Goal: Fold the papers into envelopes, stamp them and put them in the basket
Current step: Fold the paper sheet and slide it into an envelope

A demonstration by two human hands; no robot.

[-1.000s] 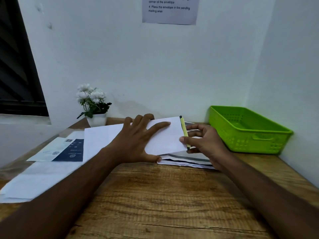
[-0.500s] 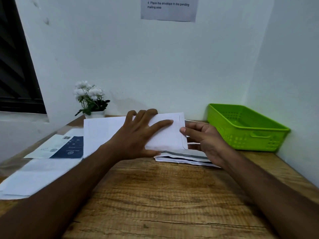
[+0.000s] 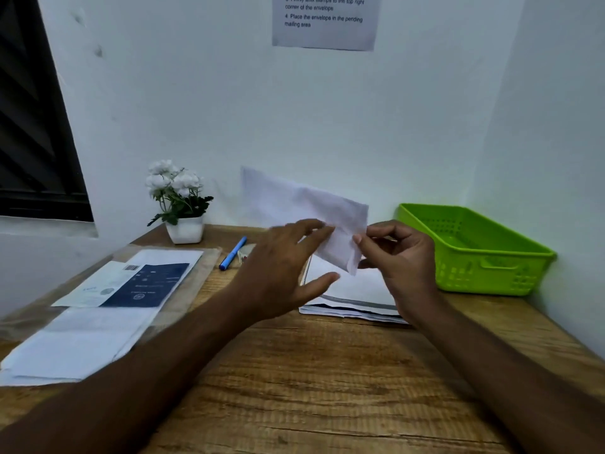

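Note:
A white envelope (image 3: pixel 307 208) is up in the air over the desk, tilted and blurred by motion. My right hand (image 3: pixel 402 260) pinches its lower right corner between thumb and fingers. My left hand (image 3: pixel 284 270) hovers just left of it with fingers spread and relaxed, its fingertips near the envelope's lower edge; whether they touch it is unclear. Under both hands lies a stack of envelopes and papers (image 3: pixel 353 296). The green plastic basket (image 3: pixel 491 257) stands at the right against the wall, and what I see of its inside holds nothing.
Loose white sheets and a dark blue printed card (image 3: pixel 144 283) lie in a clear sleeve at the left. A blue pen (image 3: pixel 232 253) lies beside a potted white flower (image 3: pixel 180 204). A printed notice (image 3: pixel 324 21) hangs on the wall. Bare wood desk (image 3: pixel 327 388) fills the foreground.
The envelope was lying flat under my left palm; now my right hand has lifted it off the desk. My left hand has come off it, and the pen is uncovered.

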